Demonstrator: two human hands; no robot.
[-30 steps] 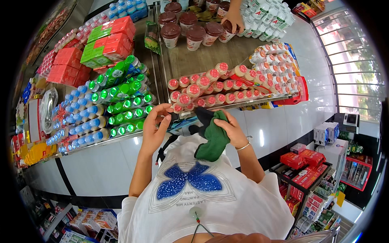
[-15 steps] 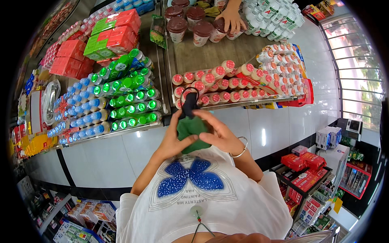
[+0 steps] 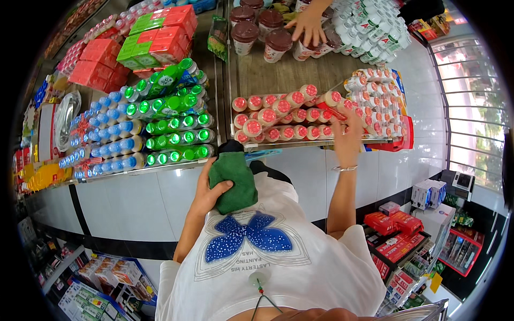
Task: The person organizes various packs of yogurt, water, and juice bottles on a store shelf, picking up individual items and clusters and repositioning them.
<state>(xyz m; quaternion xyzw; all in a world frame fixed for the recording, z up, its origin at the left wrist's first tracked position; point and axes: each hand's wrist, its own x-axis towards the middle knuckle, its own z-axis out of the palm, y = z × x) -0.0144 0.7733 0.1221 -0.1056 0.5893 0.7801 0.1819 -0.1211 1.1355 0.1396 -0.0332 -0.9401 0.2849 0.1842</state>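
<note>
Two hands work at the shelf: the left hand clutches a green cloth just below its front edge, long axis running toward the shelf; the right hand rests open-fingered on red-capped bottles lying there. Green-capped bottles lie left; white tiled wall below.

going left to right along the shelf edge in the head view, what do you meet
blue-capped bottles → green-capped bottles → green cloth in the left hand → red-capped bottles → right hand on the bottles → white pink-capped bottles
</note>
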